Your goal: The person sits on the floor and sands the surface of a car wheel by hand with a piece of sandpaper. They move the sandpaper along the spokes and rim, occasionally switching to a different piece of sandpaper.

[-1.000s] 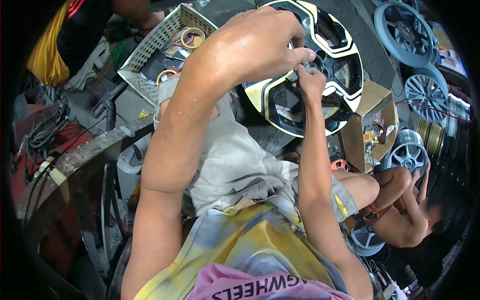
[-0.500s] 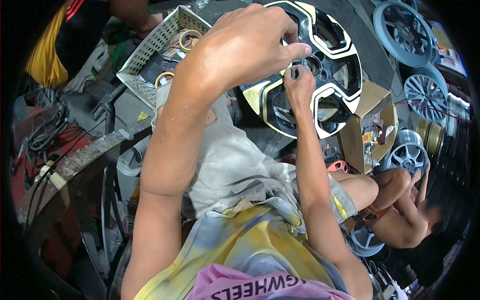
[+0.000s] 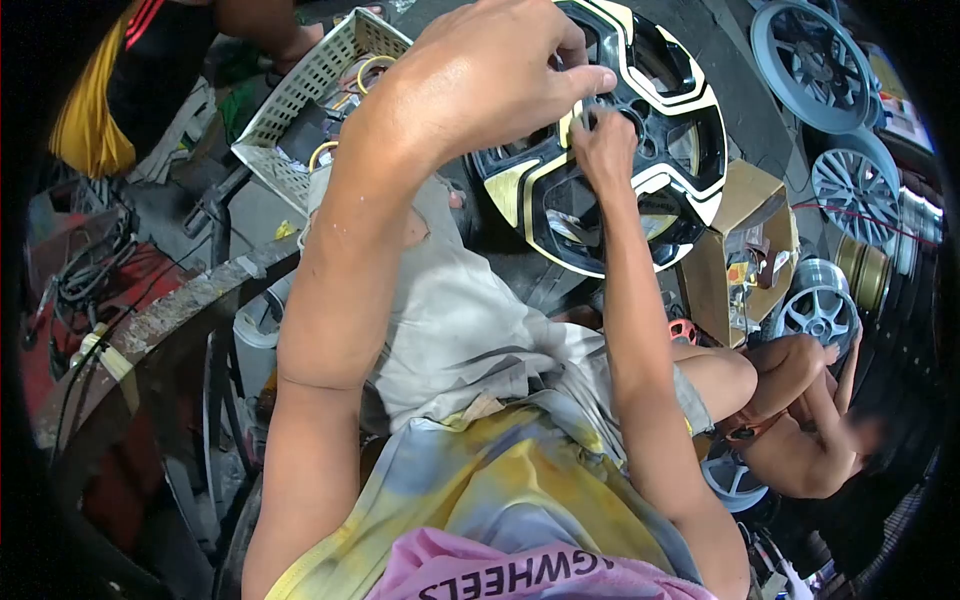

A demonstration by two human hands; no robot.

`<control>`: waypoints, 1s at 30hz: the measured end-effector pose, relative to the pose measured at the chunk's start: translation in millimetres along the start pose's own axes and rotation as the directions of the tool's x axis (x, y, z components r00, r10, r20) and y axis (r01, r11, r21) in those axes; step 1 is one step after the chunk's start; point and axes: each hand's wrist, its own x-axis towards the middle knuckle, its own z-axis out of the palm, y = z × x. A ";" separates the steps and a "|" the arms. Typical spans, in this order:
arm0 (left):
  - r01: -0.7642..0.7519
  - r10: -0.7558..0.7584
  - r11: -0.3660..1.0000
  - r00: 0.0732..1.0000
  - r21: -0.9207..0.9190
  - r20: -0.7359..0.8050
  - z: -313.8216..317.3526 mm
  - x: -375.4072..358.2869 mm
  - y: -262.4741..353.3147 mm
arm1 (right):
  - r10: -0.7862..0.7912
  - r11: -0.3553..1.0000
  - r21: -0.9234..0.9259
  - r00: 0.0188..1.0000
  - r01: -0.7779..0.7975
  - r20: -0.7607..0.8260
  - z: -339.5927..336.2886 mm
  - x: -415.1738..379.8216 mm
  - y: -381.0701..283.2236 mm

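A black wheel rim [image 3: 655, 180] with pale and yellowish spoke faces lies at the top centre. Over its upper left part is my left hand [image 3: 510, 85], back of the hand up, with thumb and forefinger apart; its other fingers are mostly hidden. Just below that thumb, my right hand [image 3: 606, 150] is closed at the spokes beside the rim's hub, its fingers pinched round something small that I cannot make out.
A cream plastic basket [image 3: 262, 155] with tape rolls stands left of the rim. An open cardboard box [image 3: 705, 285] is to its right. More rims [image 3: 812, 65] stand at the right. A crouching person [image 3: 800, 430] is at lower right; another person's leg [image 3: 250, 25] shows at upper left.
My left hand has shifted slightly left and up. My right hand has turned a little and its fingers are drawn closer together. The rim has turned slightly.
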 end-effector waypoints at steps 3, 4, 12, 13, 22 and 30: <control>0.138 -0.139 0.990 0.989 0.014 0.050 -5.3 3.4 14.6 | -0.130 0.991 -0.032 0.982 0.127 -0.139 11.3 31.7 -1.6; 0.126 -0.128 0.991 0.990 0.041 0.066 -2.4 5.5 9.1 | -0.134 0.991 -0.029 0.981 0.132 -0.142 11.0 30.0 -1.5; 0.197 -0.212 0.955 0.976 0.224 0.046 10.7 48.7 -41.5 | -0.033 0.998 0.047 0.996 0.029 0.087 -24.3 -21.7 24.6; 0.192 -0.212 0.934 0.977 0.300 0.035 19.9 61.7 -60.5 | -0.047 0.996 0.077 0.994 0.040 0.094 -34.8 -22.7 23.3; 0.686 -0.648 0.727 0.690 0.005 -0.323 158.2 71.3 -200.9 | -0.481 0.870 0.007 0.847 0.492 0.228 -48.6 -14.9 34.0; 0.683 -0.643 0.726 0.635 -0.077 -0.427 177.5 58.6 -191.2 | -0.622 0.774 0.002 0.759 0.633 0.193 -34.2 -23.8 28.8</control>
